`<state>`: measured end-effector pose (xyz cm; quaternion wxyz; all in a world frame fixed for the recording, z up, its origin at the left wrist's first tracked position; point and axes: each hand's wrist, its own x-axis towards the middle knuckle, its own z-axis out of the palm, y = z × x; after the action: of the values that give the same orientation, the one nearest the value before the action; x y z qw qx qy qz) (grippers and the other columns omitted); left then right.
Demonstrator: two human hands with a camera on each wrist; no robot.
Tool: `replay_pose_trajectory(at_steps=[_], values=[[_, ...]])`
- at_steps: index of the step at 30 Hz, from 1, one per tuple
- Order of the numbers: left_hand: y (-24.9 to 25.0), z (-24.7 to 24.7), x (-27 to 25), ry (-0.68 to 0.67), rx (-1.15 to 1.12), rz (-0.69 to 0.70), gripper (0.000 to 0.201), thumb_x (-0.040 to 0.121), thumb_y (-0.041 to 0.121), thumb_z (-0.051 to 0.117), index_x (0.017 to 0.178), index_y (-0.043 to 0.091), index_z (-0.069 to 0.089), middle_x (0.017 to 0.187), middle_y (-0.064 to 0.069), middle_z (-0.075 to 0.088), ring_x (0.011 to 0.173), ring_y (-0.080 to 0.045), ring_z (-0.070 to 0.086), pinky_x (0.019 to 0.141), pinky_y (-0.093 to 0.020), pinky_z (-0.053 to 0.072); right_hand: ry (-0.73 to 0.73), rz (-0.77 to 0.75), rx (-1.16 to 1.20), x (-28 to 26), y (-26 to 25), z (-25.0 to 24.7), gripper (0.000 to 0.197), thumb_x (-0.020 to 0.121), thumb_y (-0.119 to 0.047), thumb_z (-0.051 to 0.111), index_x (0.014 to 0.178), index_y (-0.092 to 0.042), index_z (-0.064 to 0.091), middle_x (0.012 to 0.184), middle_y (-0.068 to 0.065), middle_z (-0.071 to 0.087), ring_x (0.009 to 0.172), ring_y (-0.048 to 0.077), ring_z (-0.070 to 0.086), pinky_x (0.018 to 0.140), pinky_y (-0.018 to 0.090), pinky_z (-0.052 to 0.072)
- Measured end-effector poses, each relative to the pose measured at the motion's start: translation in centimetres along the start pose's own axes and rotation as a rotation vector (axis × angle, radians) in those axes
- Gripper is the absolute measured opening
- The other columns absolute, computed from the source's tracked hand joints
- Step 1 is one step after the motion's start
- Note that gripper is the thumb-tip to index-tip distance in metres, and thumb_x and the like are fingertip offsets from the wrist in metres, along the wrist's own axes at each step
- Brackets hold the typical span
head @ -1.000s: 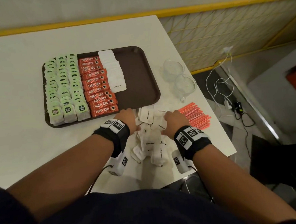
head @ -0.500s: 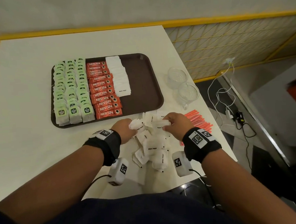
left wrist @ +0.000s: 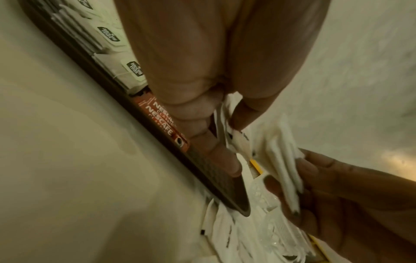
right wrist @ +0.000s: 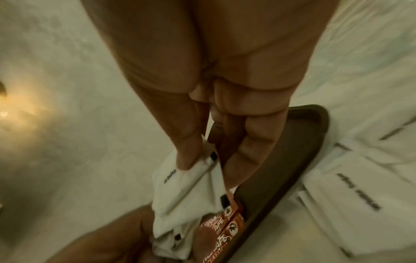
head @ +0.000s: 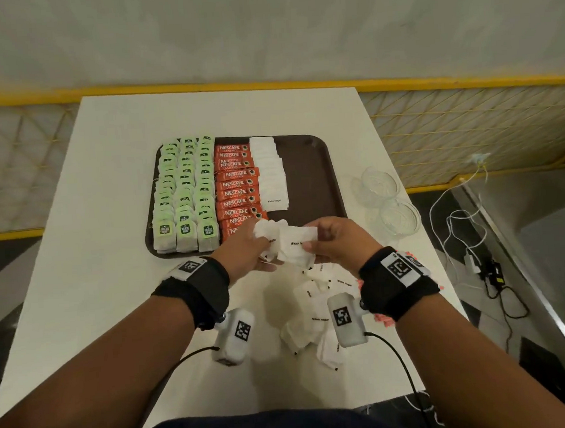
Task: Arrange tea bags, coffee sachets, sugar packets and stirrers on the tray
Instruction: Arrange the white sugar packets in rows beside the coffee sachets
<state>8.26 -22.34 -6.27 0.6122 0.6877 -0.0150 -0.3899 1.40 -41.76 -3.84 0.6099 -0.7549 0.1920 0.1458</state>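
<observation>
While both hands [head: 289, 246] pinch a sugar packet bundle [head: 284, 241] over the tray's [head: 308, 179] 6 o'clock rim, square edges first (printed side up), then extend the white column.

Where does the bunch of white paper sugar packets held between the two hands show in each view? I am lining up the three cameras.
Head: bunch of white paper sugar packets, centre, over the near rim of the brown plastic tray.
Left wrist: right of centre, pinched by the left hand.
Right wrist: lower centre, pinched by the right hand.
Shared landmark: orange Nescafe coffee sachets on the tray.
</observation>
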Motion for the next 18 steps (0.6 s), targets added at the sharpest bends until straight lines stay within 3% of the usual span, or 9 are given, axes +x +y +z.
replay_pose_trajectory(at_steps=[3, 6, 9, 12, 15, 18], values=[[0.8, -0.1, -0.3, 0.003, -0.194, -0.006, 0.04, 0.097, 0.001, 0.043, 0.131, 0.022, 0.048, 0.133, -0.011, 0.054, 0.108, -0.039, 0.063, 0.077, -0.045, 0.06, 0.014, -0.04, -0.123, 1.4, -1.9, 1.2, 0.027, 0.086, -0.007, 0.071, 0.112, -0.009, 0.065, 0.104, 0.008, 0.072, 0.093, 0.019, 0.07, 0.074, 0.028, 0.06], [1.3, -0.8, -0.4, 0.0, -0.443, -0.035, 0.037, 0.099, 0.011, 0.042, 0.133, 0.022, 0.05, 0.128, -0.013, 0.063, 0.104, -0.043, 0.067, 0.083, -0.053, 0.057, 0.055, -0.082, -0.213, 2.6, -3.1, 1.8, 0.029, 0.085, -0.011, 0.073, 0.113, -0.011, 0.065, 0.102, 0.002, 0.071, 0.09, 0.012, 0.069, 0.072, 0.021, 0.057], [1.5, -1.1, -0.2, -0.003, -0.457, 0.005, 0.04, 0.098, 0.013, 0.05, 0.136, 0.023, 0.043, 0.129, -0.012, 0.063, 0.107, -0.039, 0.067, 0.088, -0.055, 0.055, 0.04, -0.091, -0.21, 3.4, -3.5, 2.1, 0.026, 0.086, -0.009, 0.072, 0.111, -0.012, 0.065, 0.097, -0.001, 0.07, 0.083, 0.006, 0.066, 0.063, 0.011, 0.052], [1.2, -1.0, 0.4, 0.063, -0.346, 0.057, 0.059, 0.09, -0.005, 0.059, 0.136, 0.025, 0.038, 0.129, -0.01, 0.059, 0.108, -0.032, 0.067, 0.087, -0.05, 0.057, 0.027, -0.082, -0.165, 4.2, -3.5, 2.5, 0.03, 0.086, -0.008, 0.071, 0.115, -0.011, 0.064, 0.102, 0.005, 0.07, 0.089, 0.014, 0.068, 0.064, 0.013, 0.053], [0.9, -1.3, 1.2, 0.102, -0.363, 0.079, 0.066, 0.087, -0.007, 0.064, 0.139, 0.023, 0.037, 0.129, -0.008, 0.059, 0.108, -0.029, 0.067, 0.083, -0.043, 0.059, 0.109, -0.045, -0.184, 5.4, -3.1, 2.7, 0.033, 0.083, -0.02, 0.077, 0.111, -0.015, 0.062, 0.098, 0.005, 0.07, 0.087, 0.017, 0.068, 0.062, 0.018, 0.054], [1.0, -1.9, 1.8, 0.138, -0.406, 0.112, 0.064, 0.085, -0.008, 0.067, 0.135, 0.022, 0.04, 0.128, -0.005, 0.058, 0.109, -0.027, 0.065, 0.085, -0.045, 0.059, 0.159, 0.014, -0.169, 6.6, -2.9, 2.6, 0.031, 0.08, -0.03, 0.079, 0.1, -0.014, 0.062, 0.091, 0.006, 0.07, 0.076, 0.016, 0.067, 0.059, 0.022, 0.054]])
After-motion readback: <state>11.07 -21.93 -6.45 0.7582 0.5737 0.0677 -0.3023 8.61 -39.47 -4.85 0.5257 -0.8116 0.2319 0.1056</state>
